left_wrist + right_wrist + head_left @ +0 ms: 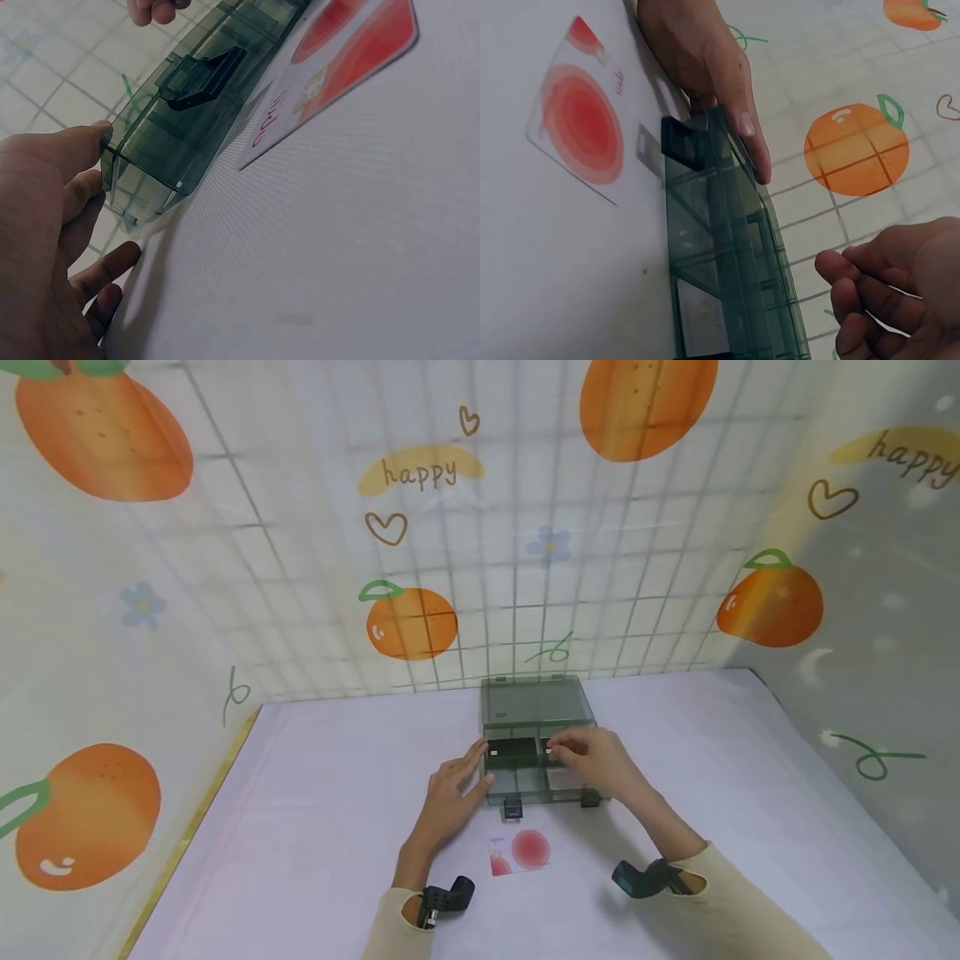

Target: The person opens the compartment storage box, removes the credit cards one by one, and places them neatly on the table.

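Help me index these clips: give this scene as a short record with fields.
Container: translucent green divided case, lid open
Latches: two, along the front
Contents: something dark, too small to identify
Left grip: touching the case's left side
Right grip: thumb and fingertips together over the case's right half; no held item discernible
Card: red circles, lying before the case
Surface: white

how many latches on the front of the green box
2: the left latch, on the left hand's side, and the right latch, below the right hand in the head view.
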Tool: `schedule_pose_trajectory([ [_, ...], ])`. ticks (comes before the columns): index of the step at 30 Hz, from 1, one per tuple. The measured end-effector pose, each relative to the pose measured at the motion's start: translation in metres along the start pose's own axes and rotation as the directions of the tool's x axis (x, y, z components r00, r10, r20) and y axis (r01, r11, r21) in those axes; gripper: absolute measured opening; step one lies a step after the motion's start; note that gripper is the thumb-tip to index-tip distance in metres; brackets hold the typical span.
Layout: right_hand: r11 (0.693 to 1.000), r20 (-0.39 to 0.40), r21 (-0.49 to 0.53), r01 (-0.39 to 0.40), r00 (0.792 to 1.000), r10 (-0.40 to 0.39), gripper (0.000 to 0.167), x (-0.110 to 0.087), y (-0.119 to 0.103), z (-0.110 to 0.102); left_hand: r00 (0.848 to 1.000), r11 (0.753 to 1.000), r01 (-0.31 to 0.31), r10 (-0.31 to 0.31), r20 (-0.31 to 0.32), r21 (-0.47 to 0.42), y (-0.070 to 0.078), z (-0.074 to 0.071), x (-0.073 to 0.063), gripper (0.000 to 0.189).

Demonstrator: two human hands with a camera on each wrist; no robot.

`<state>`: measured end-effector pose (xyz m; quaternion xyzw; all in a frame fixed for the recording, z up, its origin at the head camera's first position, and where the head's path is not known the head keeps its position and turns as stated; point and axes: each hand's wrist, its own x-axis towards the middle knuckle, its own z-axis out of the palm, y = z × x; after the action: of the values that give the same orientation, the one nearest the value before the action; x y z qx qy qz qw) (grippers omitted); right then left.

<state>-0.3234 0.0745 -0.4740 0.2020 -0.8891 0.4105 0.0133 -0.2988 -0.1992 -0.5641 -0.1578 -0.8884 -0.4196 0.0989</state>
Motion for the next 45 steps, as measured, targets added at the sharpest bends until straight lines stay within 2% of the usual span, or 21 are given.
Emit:
schedule_pose_trajectory([
  [11,0.999,-0.009,-0.039,0.008,1.0,-0.009,0.018,0.021,0.002,0.0,1.0,1.0,0.01,-0.01,0.014,0.003,0.002,-0.002,0.0,0.061],
  [18,0.997,0.018,-0.048,-0.055,0.998,0.056,0.02,0.035,0.006,0.004,1.0,1.0,-0.003,0.003,0.01,-0.001,0.003,-0.002,0.0,0.061],
  [26,0.994,0.049,-0.081,-0.071,0.996,0.075,0.021,0.049,0.012,0.013,1.0,1.0,-0.004,0.004,0.002,0.011,0.0,-0.001,0.001,0.061],
  [32,0.99,0.09,-0.075,-0.121,0.988,0.128,0.025,0.052,0.013,0.018,1.0,1.0,-0.015,0.015,-0.001,0.014,-0.001,-0.001,0.002,0.061],
  [45,0.988,0.13,-0.045,-0.145,0.98,0.15,0.027,0.058,0.02,0.02,1.0,1.0,-0.008,0.008,-0.003,0.017,0.001,0.0,0.002,0.061],
])
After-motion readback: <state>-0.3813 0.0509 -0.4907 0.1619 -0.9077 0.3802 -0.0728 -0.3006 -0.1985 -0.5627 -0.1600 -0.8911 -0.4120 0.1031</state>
